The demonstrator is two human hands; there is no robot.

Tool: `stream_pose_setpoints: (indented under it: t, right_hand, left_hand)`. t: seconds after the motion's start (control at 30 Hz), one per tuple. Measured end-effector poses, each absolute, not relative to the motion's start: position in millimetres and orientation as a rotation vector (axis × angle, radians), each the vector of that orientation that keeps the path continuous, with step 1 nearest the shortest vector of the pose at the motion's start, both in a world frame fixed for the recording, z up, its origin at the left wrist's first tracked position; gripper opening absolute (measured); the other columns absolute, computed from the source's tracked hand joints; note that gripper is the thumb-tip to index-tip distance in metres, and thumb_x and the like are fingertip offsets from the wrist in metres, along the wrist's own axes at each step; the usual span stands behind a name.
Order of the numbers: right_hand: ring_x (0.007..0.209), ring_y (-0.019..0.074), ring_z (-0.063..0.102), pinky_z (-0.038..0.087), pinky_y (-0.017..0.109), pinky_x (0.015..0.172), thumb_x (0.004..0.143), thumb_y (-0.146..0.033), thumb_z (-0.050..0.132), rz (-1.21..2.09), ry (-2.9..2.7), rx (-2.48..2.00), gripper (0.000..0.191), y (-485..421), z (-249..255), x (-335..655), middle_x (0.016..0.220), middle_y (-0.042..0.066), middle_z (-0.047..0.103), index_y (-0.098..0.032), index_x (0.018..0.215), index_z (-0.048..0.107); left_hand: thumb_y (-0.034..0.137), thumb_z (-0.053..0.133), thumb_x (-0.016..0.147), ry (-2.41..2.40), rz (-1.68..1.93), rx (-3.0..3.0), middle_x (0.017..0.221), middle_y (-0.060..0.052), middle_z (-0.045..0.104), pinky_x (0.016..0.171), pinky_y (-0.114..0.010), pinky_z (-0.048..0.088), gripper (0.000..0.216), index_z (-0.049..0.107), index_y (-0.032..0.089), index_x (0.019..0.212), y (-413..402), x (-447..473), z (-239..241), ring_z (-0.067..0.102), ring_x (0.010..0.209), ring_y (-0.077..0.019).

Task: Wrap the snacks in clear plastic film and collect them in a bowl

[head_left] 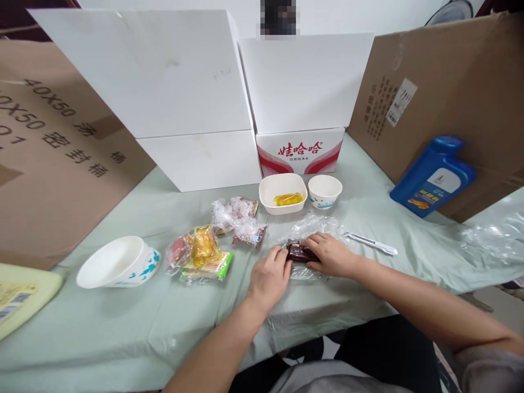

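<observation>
A dark brown, glossy packaged bar [300,252] lies in front of me on a crumpled sheet of clear plastic [317,224]. At the bar's left end, my left hand [269,275] is closed with fingers and thumb against it. My right hand [331,255] is closed over its right end, hiding that part. A white utility knife [371,243] lies just right of my right hand. Beyond the hands stand a squarish white bowl [266,199] holding a yellow wrapped snack [288,199] and a white paper bowl [325,191] with a blue pattern.
Several wrapped snacks [204,245] lie left of my hands, beside another paper bowl [139,267]. White boxes [196,158] wall off the back. Cardboard boxes stand at the left [61,153] and right [462,82]. A blue bottle [436,174] leans at right; a pale yellow container [24,295] is left.
</observation>
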State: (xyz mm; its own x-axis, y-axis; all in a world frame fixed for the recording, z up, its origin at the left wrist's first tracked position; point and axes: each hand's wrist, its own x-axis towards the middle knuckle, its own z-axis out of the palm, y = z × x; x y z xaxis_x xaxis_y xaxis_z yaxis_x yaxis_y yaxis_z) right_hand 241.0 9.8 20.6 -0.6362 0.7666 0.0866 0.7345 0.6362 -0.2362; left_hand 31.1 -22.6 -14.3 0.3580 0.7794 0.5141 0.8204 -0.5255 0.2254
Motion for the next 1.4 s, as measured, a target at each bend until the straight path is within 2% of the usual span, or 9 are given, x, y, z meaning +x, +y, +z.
stream_pose_setpoints:
  t: [0.17,0.33,0.43,0.53,0.77,0.9,1.1,1.2,1.4]
  right_hand:
    - [0.094,0.0242,0.063,0.046,0.035,0.084,0.072,-0.017,0.064,0.454,-2.617,-1.318,0.049,12.5,36.3,266.2,0.105,0.01,0.068,-0.018,0.121,0.057]
    - [0.081,0.0209,0.066,0.044,0.028,0.071,0.081,-0.022,0.053,0.568,-2.463,-1.639,0.042,29.3,50.4,296.8,0.097,0.006,0.072,-0.018,0.122,0.055]
    - [0.083,0.022,0.065,0.043,0.028,0.07,0.086,-0.024,0.047,0.415,-2.494,-1.765,0.031,38.3,50.8,298.2,0.095,0.009,0.071,-0.016,0.114,0.059]
    - [0.093,0.0257,0.063,0.043,0.031,0.077,0.085,-0.025,0.05,0.142,-2.625,-1.73,0.023,41.9,46.9,290.9,0.1,0.014,0.068,-0.014,0.1,0.063]
    - [0.084,0.0219,0.065,0.045,0.028,0.07,0.083,-0.025,0.055,0.255,-2.424,-1.605,0.034,67.0,86.3,278.6,0.098,0.007,0.071,-0.019,0.117,0.058]
    - [0.099,0.0246,0.062,0.046,0.032,0.079,0.086,-0.022,0.053,0.023,-2.315,-1.473,0.042,124.5,116.7,240.1,0.114,0.01,0.067,-0.017,0.127,0.049]
    - [0.102,0.0245,0.06,0.046,0.03,0.081,0.079,-0.012,0.059,0.038,-2.563,-1.582,0.034,211.3,85.8,167.3,0.115,0.011,0.065,-0.017,0.113,0.061]
    - [0.102,0.0276,0.06,0.046,0.035,0.085,0.078,-0.012,0.062,0.013,-2.578,-1.604,0.032,227.7,68.7,155.5,0.111,0.013,0.066,-0.015,0.109,0.064]
    - [0.119,0.0323,0.048,0.038,0.046,0.098,0.088,-0.012,0.049,-0.118,-2.451,-1.573,0.032,216.0,86.6,168.4,0.125,0.019,0.057,-0.012,0.117,0.062]
  left_hand:
    - [0.034,0.069,0.081,-1.613,-0.717,-2.449,0.106,-0.012,0.068,0.063,-0.036,0.049,0.04,0.06,0.017,0.116,-21.5,28.7,-17.5,0.064,0.07,-0.0237]
    - [0.042,0.072,0.079,-1.724,-0.512,-2.506,0.111,-0.014,0.067,0.086,-0.049,0.048,0.051,0.062,0.014,0.12,-27.3,30.1,-2.1,0.059,0.102,-0.034]
    - [0.045,0.071,0.079,-1.672,-0.532,-2.563,0.13,-0.015,0.059,0.101,-0.055,0.039,0.048,0.065,0.016,0.116,-27.6,30.2,1.9,0.046,0.125,-0.0385]
    - [0.041,0.066,0.085,-1.497,-0.498,-2.746,0.141,-0.012,0.052,0.109,-0.052,0.034,0.045,0.061,0.018,0.124,-26.4,29.5,-0.7,0.038,0.135,-0.0345]
    - [0.054,0.069,0.078,-1.795,-0.366,-2.789,0.147,-0.017,0.045,0.106,-0.057,0.037,0.071,0.051,0.017,0.136,-24.1,29.6,-4.9,0.038,0.135,-0.0401]
    - [0.053,0.071,0.076,-1.773,-0.448,-2.829,0.143,-0.016,0.048,0.106,-0.057,0.036,0.067,0.056,0.018,0.13,-22.9,31.1,-4.2,0.039,0.133,-0.0395]
    - [0.046,0.078,0.071,-1.713,-0.586,-2.888,0.134,-0.013,0.056,0.106,-0.057,0.035,0.054,0.062,0.019,0.116,-17.3,27.0,-2.8,0.044,0.128,-0.037]
    - [0.05,0.078,0.07,-1.688,-0.624,-2.908,0.13,-0.013,0.058,0.106,-0.057,0.035,0.054,0.063,0.018,0.111,-15.8,25.0,-2.2,0.046,0.126,-0.0365]
    - [0.054,0.075,0.072,-1.637,-0.674,-2.886,0.128,-0.014,0.059,0.102,-0.056,0.039,0.056,0.063,0.017,0.112,-15.7,22.2,-4.1,0.047,0.123,-0.0365]
